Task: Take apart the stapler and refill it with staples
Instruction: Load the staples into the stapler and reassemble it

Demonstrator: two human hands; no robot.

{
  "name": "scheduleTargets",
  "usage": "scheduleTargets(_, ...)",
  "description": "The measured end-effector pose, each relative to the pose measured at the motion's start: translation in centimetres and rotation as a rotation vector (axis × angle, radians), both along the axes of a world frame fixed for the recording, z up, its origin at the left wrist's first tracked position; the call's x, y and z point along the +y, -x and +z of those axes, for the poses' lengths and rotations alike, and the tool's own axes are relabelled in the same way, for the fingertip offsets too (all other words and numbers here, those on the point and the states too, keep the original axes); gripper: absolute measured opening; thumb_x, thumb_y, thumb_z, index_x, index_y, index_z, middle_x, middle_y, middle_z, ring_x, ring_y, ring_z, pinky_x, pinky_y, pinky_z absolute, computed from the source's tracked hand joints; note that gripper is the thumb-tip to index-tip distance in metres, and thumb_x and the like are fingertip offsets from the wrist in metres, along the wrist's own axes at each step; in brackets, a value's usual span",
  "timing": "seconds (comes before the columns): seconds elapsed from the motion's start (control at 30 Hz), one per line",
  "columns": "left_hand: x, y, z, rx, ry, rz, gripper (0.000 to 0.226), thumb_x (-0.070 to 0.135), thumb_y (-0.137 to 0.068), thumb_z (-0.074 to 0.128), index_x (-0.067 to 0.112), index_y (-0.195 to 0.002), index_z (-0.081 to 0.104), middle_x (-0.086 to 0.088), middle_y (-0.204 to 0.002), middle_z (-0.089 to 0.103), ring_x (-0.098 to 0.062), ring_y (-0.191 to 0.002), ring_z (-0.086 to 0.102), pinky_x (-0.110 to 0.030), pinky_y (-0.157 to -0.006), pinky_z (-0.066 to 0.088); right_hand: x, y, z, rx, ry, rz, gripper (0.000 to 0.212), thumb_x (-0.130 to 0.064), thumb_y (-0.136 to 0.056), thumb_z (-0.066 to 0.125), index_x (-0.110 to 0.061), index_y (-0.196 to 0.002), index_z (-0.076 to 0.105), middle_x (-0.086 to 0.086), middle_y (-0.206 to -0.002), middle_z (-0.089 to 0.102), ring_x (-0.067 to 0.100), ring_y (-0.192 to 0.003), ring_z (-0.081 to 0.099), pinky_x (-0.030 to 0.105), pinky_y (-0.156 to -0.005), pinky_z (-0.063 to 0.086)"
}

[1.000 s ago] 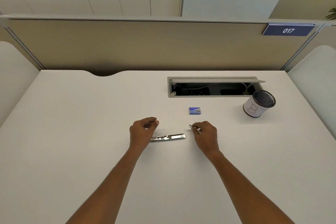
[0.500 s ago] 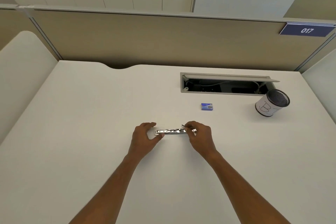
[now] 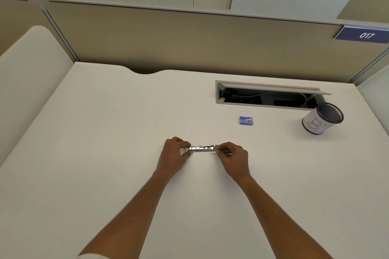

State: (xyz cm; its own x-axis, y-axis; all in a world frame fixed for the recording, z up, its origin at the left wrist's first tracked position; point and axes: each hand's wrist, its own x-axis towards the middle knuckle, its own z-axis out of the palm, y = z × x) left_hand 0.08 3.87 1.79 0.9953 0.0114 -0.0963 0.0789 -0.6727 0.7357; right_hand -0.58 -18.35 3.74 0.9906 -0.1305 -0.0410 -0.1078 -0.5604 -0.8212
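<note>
Two things beyond: staple box (image 3: 246,120), mesh cup (image 3: 322,119)

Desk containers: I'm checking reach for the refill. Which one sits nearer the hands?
The small blue staple box, lying flat just beyond the right hand; the mesh pen cup marked B stands farther right.

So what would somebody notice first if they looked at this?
Probably the two hands in the middle of the white desk: the left hand and the right hand each pinch one end of a shiny metal stapler piece. Next, the little blue staple box behind them, and the mesh cup marked B at the far right.
</note>
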Motion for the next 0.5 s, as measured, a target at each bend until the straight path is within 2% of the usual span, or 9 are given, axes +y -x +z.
scheduleTargets(0.1, 0.1, 0.0, 0.1, 0.000, 0.000, -0.027, 0.017, 0.020, -0.089, 0.077, 0.020, -0.106, 0.079, 0.005, -0.101, 0.064, -0.017, -0.102, 0.052, -0.024, -0.083, 0.035, 0.2, 0.2, -0.1, 0.029, 0.026, -0.018, 0.010, -0.006, -0.083, 0.074, -0.015, -0.086, 0.076, -0.004, -0.084, 0.078, 0.008, -0.075, 0.070, 0.002, -0.070, 0.043)
scheduleTargets(0.17, 0.1, 0.1, 0.3, -0.001, 0.038, -0.026, 0.016, 0.015, -0.086, 0.079, 0.018, -0.102, 0.078, 0.003, -0.096, 0.068, -0.014, -0.094, 0.058, -0.023, -0.081, 0.038, 0.2, 0.2, -0.1, 0.052, 0.028, -0.029, 0.009, -0.006, -0.083, 0.074, -0.015, -0.086, 0.076, -0.001, -0.083, 0.077, 0.011, -0.076, 0.071, 0.002, -0.069, 0.043)
scheduleTargets(0.27, 0.1, 0.2, 0.7, 0.043, 0.160, 0.020, 0.018, 0.011, -0.082, 0.082, 0.024, -0.091, 0.076, 0.004, -0.081, 0.073, 0.000, -0.072, 0.063, -0.018, -0.072, 0.047, 0.2, 0.2, 0.3, 0.083, 0.001, -0.037, 0.008, -0.007, -0.082, 0.074, -0.015, -0.085, 0.076, -0.001, -0.081, 0.077, 0.012, -0.078, 0.072, 0.017, -0.074, 0.048)
scheduleTargets(0.37, 0.0, 0.4, 0.9, 0.142, 0.335, 0.096, 0.018, 0.010, -0.082, 0.085, 0.023, -0.090, 0.076, -0.004, -0.082, 0.078, -0.014, -0.073, 0.073, -0.026, -0.079, 0.060, 0.1, 0.3, 0.8, 0.110, -0.089, -0.053, 0.013, -0.009, -0.081, 0.076, -0.022, -0.080, 0.074, -0.005, -0.079, 0.077, 0.007, -0.074, 0.071, 0.027, -0.078, 0.054)
scheduleTargets(0.43, -0.1, 0.7, 1.0, 0.200, 0.506, 0.172, 0.016, 0.004, -0.081, 0.085, 0.016, -0.090, 0.078, -0.007, -0.079, 0.078, -0.021, -0.073, 0.076, -0.035, -0.082, 0.064, -0.2, 0.5, 1.1, 0.138, -0.167, -0.063, 0.010, -0.010, -0.081, 0.076, -0.020, -0.082, 0.076, -0.005, -0.078, 0.077, 0.010, -0.072, 0.070, 0.037, -0.083, 0.059)
scheduleTargets(0.5, -0.3, 1.1, 1.1, 0.238, 0.629, 0.232, 0.017, 0.001, -0.080, 0.086, 0.010, -0.092, 0.079, -0.009, -0.076, 0.076, -0.022, -0.069, 0.077, -0.035, -0.082, 0.065, -0.5, 0.9, 1.3, 0.151, -0.217, -0.059, 0.012, -0.010, -0.082, 0.074, -0.021, -0.086, 0.076, -0.003, -0.076, 0.075, 0.012, -0.069, 0.067, 0.044, -0.084, 0.057)
